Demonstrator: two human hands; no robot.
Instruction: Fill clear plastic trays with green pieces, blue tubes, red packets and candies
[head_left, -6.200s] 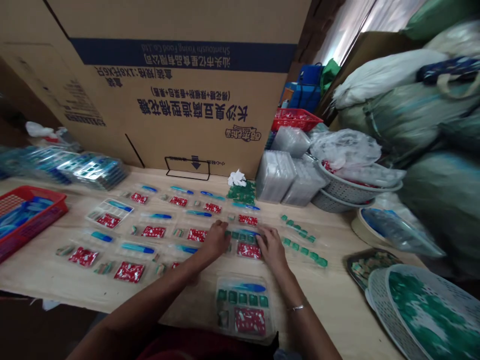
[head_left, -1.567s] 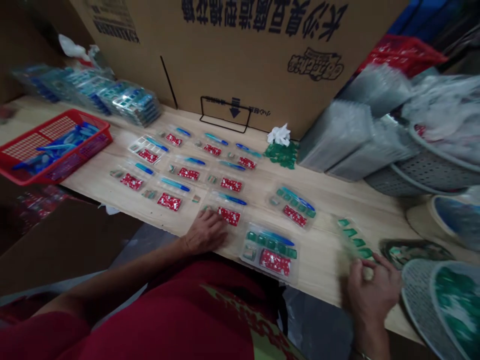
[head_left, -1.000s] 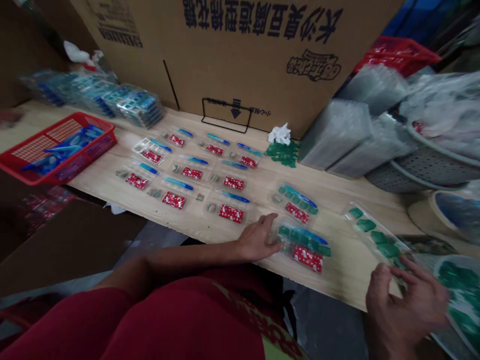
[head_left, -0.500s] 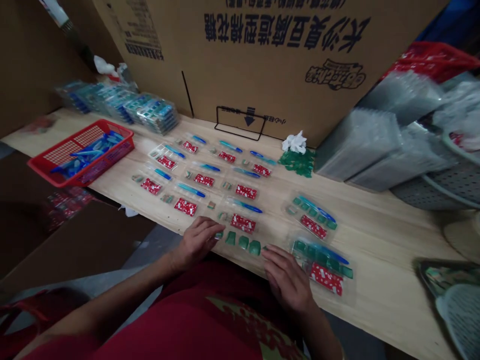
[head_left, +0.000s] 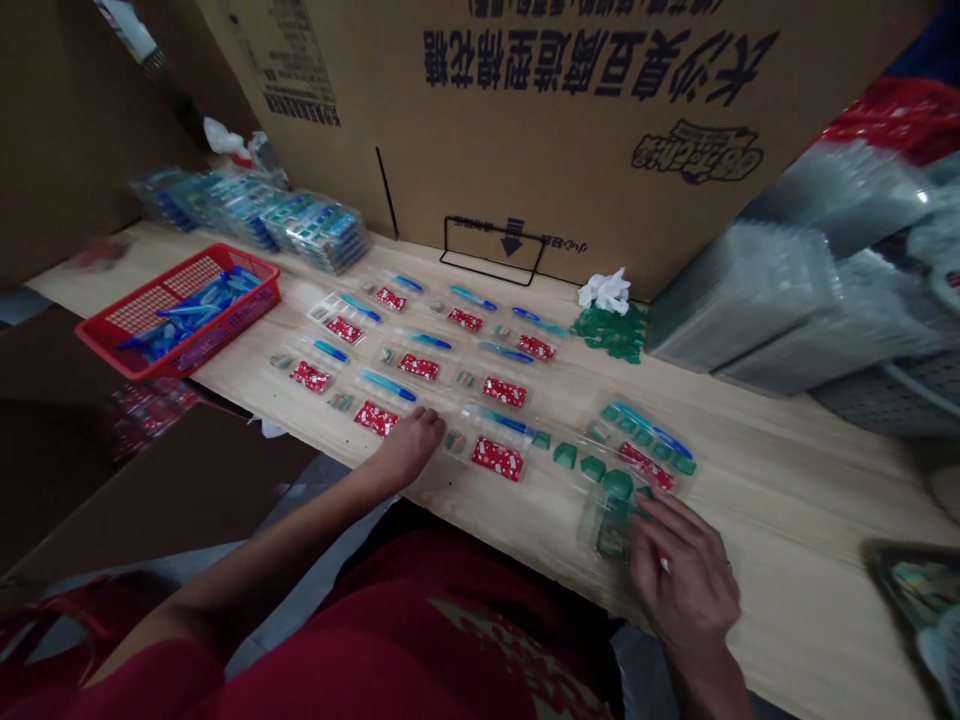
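Note:
My left hand point(head_left: 409, 448) rests palm down on the pale wooden table point(head_left: 780, 470), holding nothing, its fingertips beside a small green piece point(head_left: 454, 442) and a red foil packet point(head_left: 375, 418). My right hand point(head_left: 679, 570) grips the edge of a clear plastic tray point(head_left: 611, 530) with dark green pieces in it. Several green moulded pieces point(head_left: 592, 467) lie in a clear strip just above those fingers. Behind them sits a tray with a blue plastic stick point(head_left: 649, 430) and a red packet point(head_left: 645, 465). Rows of similar trays spread left.
A large printed cardboard carton point(head_left: 570, 120) stands along the table's back. A red plastic basket point(head_left: 127, 345) holding blue sticks sits at left, wrapped tray stacks point(head_left: 315, 235) behind it. Stacked clear trays point(head_left: 817, 310) fill the right. The table's front edge runs near me.
The strip of green pieces has shifted right, towards my right hand. That hand has moved up and right onto the tray. The filled tray low at the right no longer shows there. My view has turned slightly.

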